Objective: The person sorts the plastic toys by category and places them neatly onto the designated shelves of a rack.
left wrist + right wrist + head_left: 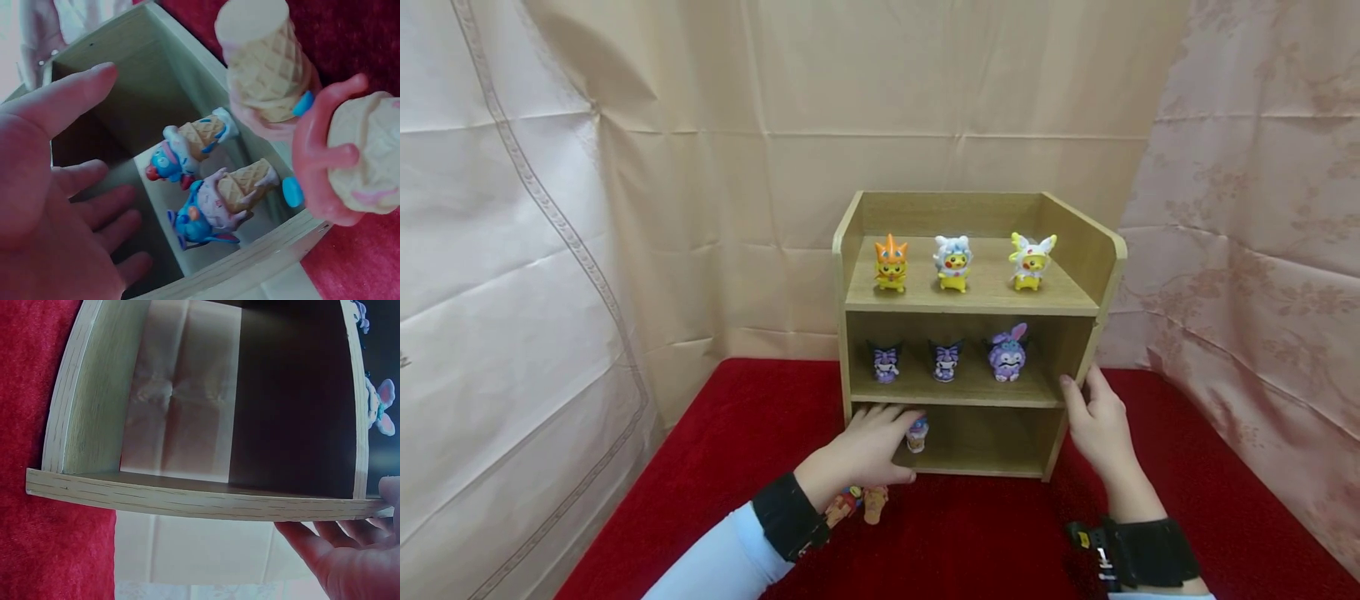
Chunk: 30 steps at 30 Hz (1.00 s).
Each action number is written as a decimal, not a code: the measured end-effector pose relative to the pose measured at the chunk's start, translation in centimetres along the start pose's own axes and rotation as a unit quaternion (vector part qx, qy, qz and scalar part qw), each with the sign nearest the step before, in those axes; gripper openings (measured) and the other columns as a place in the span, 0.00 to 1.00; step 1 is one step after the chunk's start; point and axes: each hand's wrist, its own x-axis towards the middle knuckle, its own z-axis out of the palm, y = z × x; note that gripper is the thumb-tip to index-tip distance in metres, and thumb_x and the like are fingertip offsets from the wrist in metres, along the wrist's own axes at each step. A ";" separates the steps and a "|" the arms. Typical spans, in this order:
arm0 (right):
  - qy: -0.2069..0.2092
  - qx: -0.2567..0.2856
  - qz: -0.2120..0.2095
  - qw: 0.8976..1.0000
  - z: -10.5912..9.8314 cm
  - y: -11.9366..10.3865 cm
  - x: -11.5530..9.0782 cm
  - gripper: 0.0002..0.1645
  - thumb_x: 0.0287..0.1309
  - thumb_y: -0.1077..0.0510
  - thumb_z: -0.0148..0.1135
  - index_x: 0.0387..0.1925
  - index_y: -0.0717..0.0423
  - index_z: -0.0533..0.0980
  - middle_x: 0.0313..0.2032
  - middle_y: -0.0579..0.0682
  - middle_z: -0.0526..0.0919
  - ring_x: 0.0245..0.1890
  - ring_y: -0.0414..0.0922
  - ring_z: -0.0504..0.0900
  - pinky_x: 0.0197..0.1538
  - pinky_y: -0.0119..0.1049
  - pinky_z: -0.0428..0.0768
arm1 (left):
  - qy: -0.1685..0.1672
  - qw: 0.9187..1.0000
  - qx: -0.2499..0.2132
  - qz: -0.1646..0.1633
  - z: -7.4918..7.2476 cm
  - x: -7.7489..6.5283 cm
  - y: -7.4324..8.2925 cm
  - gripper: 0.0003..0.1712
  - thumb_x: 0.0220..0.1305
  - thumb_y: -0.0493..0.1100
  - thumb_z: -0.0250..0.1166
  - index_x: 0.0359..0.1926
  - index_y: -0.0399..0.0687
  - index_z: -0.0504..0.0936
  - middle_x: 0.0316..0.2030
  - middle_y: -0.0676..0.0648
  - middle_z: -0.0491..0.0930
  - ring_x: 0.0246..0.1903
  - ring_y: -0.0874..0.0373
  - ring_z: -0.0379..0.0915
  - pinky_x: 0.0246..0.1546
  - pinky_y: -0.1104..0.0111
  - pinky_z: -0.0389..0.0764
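My left hand (868, 446) reaches to the left side of the wooden shelf's (977, 310) bottom compartment. Its fingers are extended, with nothing held between them and the thumb. Beside them, in the left wrist view, two ice-cream-cone figurines stand inside: one with a blue long-eared head (195, 222), the other with a blue head and red details (165, 164). In the head view the hand partly hides this pair. My right hand (1097, 421) grips the shelf's right side panel (206, 507), thumb at the front edge and fingers along the outer face.
Two more cone figurines, one plain-coned (269, 69) and one with red trim (319, 150), lie on the red cloth (760, 417) before the shelf. Three yellow figurines (953, 265) occupy the top; three purple ones (946, 362) stand in the middle. Curtains (925, 100) hang behind.
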 end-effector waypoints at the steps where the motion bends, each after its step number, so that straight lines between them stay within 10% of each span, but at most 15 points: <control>1: 0.000 0.000 0.000 1.000 0.0 0.0 0.0 0.24 0.72 0.53 0.48 0.64 0.56 0.65 0.49 0.64 0.78 0.45 0.54 0.77 0.42 0.58 0.78 | 0.003 1.000 -0.004 0.007 -0.1 -0.2 0.0 0.49 0.53 0.63 0.68 0.71 0.53 0.59 0.68 0.45 0.59 0.65 0.46 0.51 0.61 0.43 0.61; 15: -0.003 -0.005 0.001 1.000 0.0 -0.3 -0.1 0.22 0.72 0.53 0.48 0.62 0.58 0.66 0.46 0.64 0.79 0.44 0.53 0.77 0.41 0.56 0.78 | 0.085 0.989 -0.100 0.066 -2.5 -3.8 -0.9 0.30 0.58 0.56 0.68 0.59 0.51 0.75 0.56 0.51 0.73 0.52 0.62 0.68 0.50 0.65 0.76; 30: 0.003 -0.017 -0.003 1.000 0.0 -0.2 0.0 0.21 0.72 0.53 0.48 0.61 0.58 0.67 0.46 0.62 0.80 0.43 0.51 0.78 0.40 0.54 0.78 | 0.113 0.988 -0.105 -0.009 -4.9 -6.9 -2.6 0.30 0.57 0.58 0.69 0.58 0.54 0.77 0.54 0.51 0.74 0.54 0.59 0.66 0.53 0.59 0.75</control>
